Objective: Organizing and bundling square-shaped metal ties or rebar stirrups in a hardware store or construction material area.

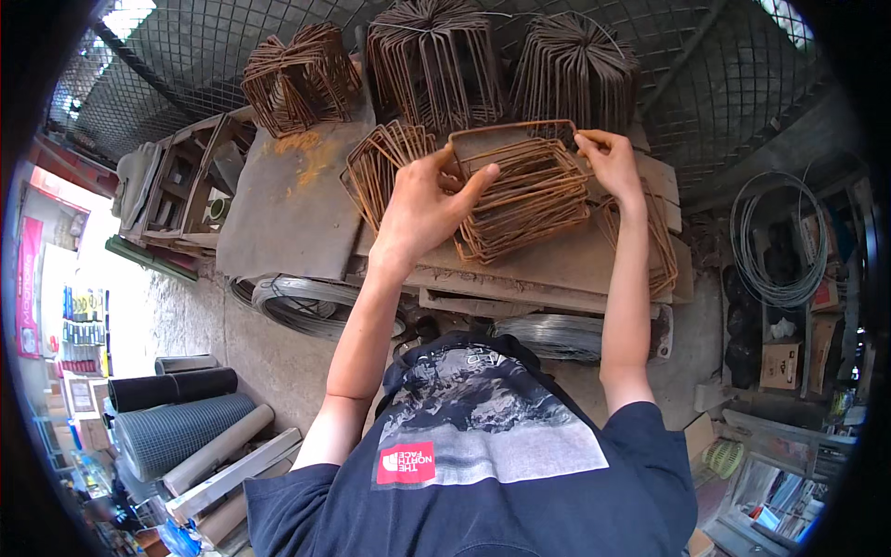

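A pile of rusty rectangular wire stirrups (529,200) lies on the workbench in front of me. One stirrup (510,127) is tilted up at the pile's far side. Thumb and fingertips of my right hand (613,167) pinch it by its right corner. At its left corner is my left hand (422,204), the thumb spread well away from the fingers, which are partly bent and touch or nearly touch the wire. Left of that hand, more stirrups (376,167) lean in a fanned stack. Others lie by my right forearm (664,246).
Three tall bundles of stirrups (432,65) stand along the back, before a wire mesh fence (733,84). A grey sheet (269,213) covers the bench's left part. Wire coils (311,302) sit under the front edge. Mesh rolls (181,432) lie lower left; a coil (780,239) hangs right.
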A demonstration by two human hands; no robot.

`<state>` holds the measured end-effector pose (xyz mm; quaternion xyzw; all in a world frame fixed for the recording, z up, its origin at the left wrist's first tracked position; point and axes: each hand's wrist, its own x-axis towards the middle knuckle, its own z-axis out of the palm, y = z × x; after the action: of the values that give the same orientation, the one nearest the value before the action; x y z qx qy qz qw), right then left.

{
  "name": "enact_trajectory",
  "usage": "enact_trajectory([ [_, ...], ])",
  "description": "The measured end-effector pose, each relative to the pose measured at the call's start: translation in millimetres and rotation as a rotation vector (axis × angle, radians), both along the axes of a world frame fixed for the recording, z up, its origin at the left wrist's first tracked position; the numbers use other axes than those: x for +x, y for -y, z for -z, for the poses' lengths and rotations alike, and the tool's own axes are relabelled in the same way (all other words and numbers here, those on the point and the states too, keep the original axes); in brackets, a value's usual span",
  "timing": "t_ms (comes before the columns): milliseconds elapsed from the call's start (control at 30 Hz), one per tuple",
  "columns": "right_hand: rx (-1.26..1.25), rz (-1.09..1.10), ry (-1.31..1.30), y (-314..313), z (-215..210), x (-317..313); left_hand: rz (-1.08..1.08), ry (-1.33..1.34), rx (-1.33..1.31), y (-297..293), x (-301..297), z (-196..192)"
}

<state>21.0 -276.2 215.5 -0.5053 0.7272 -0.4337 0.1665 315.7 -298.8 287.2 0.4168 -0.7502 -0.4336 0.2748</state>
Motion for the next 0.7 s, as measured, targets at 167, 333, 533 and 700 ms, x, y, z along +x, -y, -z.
enact_trajectory([
  [167, -0.036, 0.027, 0.119, -17, -9, 8, 0.037, -0.191, -0.055, -3, 8, -8],
  [333, 0.006, -0.008, 0.110, -26, -8, 1, 0.097, -0.122, 0.019, 1, 14, 9],
  [533, 0.082, -0.033, 0.028, -12, 4, 2, 0.100, 0.061, 0.137, 5, 16, 4],
  [700, 0.130, 0.033, -0.048, -16, 0, 2, 0.030, 0.193, -0.047, 6, 20, 17],
])
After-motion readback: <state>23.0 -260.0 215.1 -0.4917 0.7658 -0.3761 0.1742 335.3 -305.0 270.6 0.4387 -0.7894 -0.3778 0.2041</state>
